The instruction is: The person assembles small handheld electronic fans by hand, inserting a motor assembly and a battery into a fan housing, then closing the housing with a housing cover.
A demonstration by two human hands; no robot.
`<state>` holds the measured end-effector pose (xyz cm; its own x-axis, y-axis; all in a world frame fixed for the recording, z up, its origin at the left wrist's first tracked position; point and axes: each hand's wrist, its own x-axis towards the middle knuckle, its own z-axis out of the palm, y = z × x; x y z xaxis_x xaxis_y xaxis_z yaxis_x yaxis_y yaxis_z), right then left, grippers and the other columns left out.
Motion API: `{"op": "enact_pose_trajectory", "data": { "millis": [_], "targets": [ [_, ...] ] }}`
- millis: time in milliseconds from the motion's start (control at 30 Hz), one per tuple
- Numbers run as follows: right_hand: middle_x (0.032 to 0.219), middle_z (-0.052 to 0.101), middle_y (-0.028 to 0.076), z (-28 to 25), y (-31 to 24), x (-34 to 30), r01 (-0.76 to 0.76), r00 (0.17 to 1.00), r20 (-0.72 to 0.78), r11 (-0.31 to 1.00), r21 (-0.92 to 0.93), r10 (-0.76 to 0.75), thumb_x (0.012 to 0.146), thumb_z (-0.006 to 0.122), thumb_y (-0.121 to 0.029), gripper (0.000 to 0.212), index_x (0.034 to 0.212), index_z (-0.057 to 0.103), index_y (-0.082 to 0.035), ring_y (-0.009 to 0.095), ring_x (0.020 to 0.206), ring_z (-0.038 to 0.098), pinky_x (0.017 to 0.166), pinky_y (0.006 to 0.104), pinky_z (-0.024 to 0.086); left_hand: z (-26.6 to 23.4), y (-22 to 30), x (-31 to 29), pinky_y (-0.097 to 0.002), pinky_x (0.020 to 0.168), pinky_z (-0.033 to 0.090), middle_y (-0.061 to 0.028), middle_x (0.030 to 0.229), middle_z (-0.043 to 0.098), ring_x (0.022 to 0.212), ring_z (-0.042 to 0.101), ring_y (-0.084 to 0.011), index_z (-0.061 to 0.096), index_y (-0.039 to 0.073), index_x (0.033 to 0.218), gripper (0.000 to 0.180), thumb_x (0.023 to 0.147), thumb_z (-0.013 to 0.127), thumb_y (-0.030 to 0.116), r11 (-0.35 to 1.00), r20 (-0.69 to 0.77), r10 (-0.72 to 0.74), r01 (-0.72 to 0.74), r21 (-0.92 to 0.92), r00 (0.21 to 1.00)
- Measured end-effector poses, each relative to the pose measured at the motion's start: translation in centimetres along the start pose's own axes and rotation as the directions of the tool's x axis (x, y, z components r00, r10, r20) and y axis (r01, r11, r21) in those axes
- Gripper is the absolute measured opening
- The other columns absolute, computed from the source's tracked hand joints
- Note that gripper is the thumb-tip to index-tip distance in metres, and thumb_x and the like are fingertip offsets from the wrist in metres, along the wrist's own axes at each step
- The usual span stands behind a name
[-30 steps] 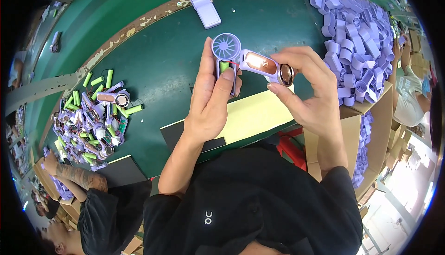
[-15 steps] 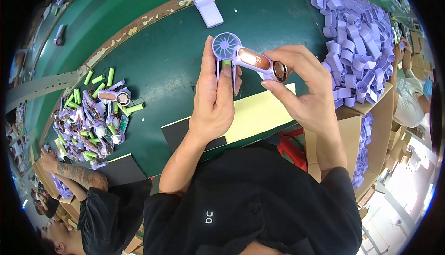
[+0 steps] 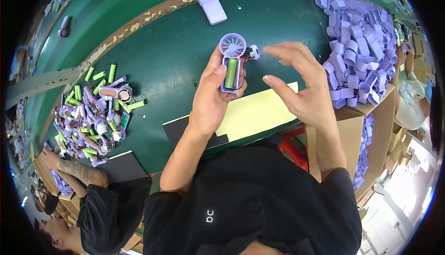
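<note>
My left hand (image 3: 211, 99) is closed around a lavender fan housing (image 3: 224, 88), a round slotted grille on top of a narrow open body. Inside the body lies a green battery cell (image 3: 231, 74), upright along its length. A small lavender-and-white fan part (image 3: 253, 52) sticks out to the right of the housing, joined to it by thin red and dark wires. My right hand (image 3: 303, 88) is open just to the right of that part, thumb and fingers apart with nothing between them.
A heap of lavender housings (image 3: 357, 46) lies at the right, above a cardboard box (image 3: 340, 139). Wired fan parts with green cells (image 3: 90, 116) pile at the left, near a co-worker's arm (image 3: 76, 171). One housing (image 3: 212, 9) lies at the back; a yellow sheet (image 3: 259, 113) lies in front.
My right hand has let go of the fan part with the coppery panel, which has turned and now sticks out beside the housing. The housing has turned, and its green cell shows fully.
</note>
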<state>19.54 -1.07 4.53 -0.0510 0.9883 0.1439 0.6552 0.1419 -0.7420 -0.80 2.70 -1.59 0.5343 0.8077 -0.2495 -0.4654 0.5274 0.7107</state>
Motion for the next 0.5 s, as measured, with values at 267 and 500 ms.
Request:
{"op": "enact_pose_trajectory", "data": {
  "millis": [267, 500],
  "targets": [
    [0.126, 0.062, 0.015, 1.8, 1.1, 1.6, 0.287, 0.958, -0.040, 0.950, 0.119, -0.285, 0.082, 0.080, -0.002, 0.028, 0.109, 0.077, -0.008, 0.029, 0.108, 0.065, 0.083, 0.0374, 0.055, 0.4, 0.7, -0.4, -0.0234, 0.071, 0.041, -0.0049, 0.119, 0.057, 0.086, 0.050, -0.0106, 0.015, 0.004, 0.166, 0.084, 0.099, 0.049, 0.042, 0.999, 0.148, -0.015, 0.011, 0.030, 0.989],
    [0.121, 0.063, 0.015, 2.3, -0.5, 1.9, 0.127, 0.992, -0.017, 0.976, 0.179, -0.126, 0.081, 0.079, 0.000, 0.011, 0.090, 0.073, 0.000, 0.025, 0.104, 0.066, 0.087, 0.0358, 0.053, 0.1, 0.1, -1.2, -0.0242, 0.075, 0.042, -0.0066, 0.130, 0.053, 0.090, 0.050, -0.0121, 0.008, 0.001, 0.167, 0.083, 0.098, 0.051, 0.021, 0.984, 0.179, -0.004, -0.028, 0.175, 0.984]
  ]
}}
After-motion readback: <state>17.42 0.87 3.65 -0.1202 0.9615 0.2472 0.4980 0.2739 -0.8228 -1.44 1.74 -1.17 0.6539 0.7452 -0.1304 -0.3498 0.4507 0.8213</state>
